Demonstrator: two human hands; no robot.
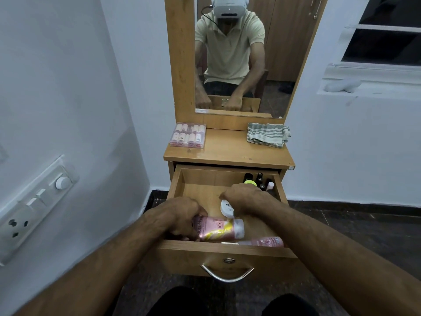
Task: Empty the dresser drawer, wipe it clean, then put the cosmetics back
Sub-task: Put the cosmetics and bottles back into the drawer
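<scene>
Open wooden dresser drawer: emptying is in progress. The left hand grips a pink lotion tube near the front wall. The right hand closes on a white round jar. Small dark bottles remain at the rear. A clear case of cosmetics and a striped cloth sit on the desk; wiping and restocking remain.

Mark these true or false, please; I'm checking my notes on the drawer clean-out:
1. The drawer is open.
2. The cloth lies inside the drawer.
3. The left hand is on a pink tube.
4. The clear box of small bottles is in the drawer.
1. True: the drawer is pulled out.
2. False: the striped cloth lies on the dresser top.
3. True: the left hand grips the pink tube.
4. False: the clear box sits on the dresser top.
</scene>
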